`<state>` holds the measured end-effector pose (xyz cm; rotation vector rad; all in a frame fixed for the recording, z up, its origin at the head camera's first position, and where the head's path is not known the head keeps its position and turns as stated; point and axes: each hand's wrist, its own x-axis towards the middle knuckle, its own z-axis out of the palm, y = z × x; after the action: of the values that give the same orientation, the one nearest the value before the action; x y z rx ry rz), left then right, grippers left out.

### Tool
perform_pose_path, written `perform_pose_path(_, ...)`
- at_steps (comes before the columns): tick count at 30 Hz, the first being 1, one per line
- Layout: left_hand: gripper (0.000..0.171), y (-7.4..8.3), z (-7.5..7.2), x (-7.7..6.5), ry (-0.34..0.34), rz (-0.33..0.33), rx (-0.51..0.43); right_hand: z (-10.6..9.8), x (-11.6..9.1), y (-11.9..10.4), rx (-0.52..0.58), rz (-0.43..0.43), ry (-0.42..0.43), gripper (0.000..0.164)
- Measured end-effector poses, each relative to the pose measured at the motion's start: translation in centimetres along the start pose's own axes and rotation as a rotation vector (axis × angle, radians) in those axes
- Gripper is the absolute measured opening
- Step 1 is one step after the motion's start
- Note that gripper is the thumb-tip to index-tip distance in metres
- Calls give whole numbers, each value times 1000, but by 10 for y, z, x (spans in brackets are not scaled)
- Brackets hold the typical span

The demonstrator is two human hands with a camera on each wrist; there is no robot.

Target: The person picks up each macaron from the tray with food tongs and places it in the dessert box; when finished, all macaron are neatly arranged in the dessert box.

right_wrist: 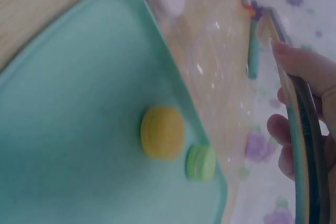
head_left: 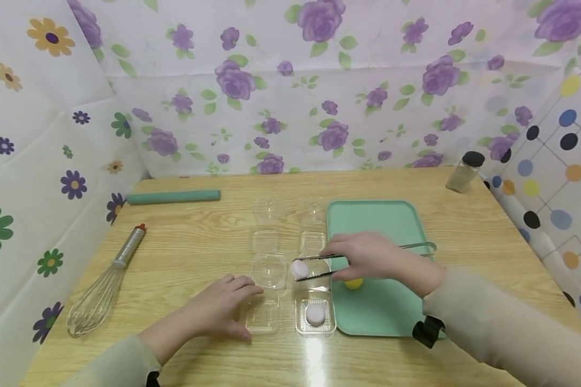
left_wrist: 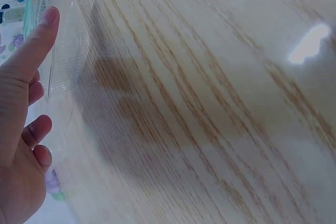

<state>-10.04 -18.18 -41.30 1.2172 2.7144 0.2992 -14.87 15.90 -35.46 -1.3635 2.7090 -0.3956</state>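
Note:
My right hand [head_left: 368, 255] grips metal tongs [head_left: 420, 245] over the left edge of the green tray. Between the tong tips is a pale lilac macaron [head_left: 299, 269], held above the clear plastic boxes. A second lilac macaron [head_left: 315, 314] sits in the near compartment of the right-hand box [head_left: 297, 329]. On the tray, a yellow macaron [right_wrist: 164, 132] and a light green macaron [right_wrist: 201, 162] show in the right wrist view. My left hand [head_left: 222, 307] is beside the near-left clear box [head_left: 262, 322], fingers loosely spread and thumb at its near corner, holding nothing.
The green tray [head_left: 387, 320] lies to the right of several clear boxes, with two more boxes [head_left: 265, 241] farther back. A whisk [head_left: 121, 258] and a green rolling pin [head_left: 174, 197] lie at left. A black-lidded jar [head_left: 462, 174] stands at the back right.

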Motion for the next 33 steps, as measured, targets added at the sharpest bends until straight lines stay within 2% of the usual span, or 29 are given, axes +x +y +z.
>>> perform_pose_path(6,83,0,0,-1,0,-4,-9,13,10,-13,0,-30,-7,43)
perform_pose_path(12,83,0,2,-1,27,17,-25,31,17,-29,5,-51,-31,43)
perform_pose_path(20,84,-1,3,-1,-1,-15,-38,48,31,-49,-55,-72,-42,42)
perform_pose_path(33,83,-1,3,-1,4,-26,-60,60,44,-67,-140,-19,-125,41)
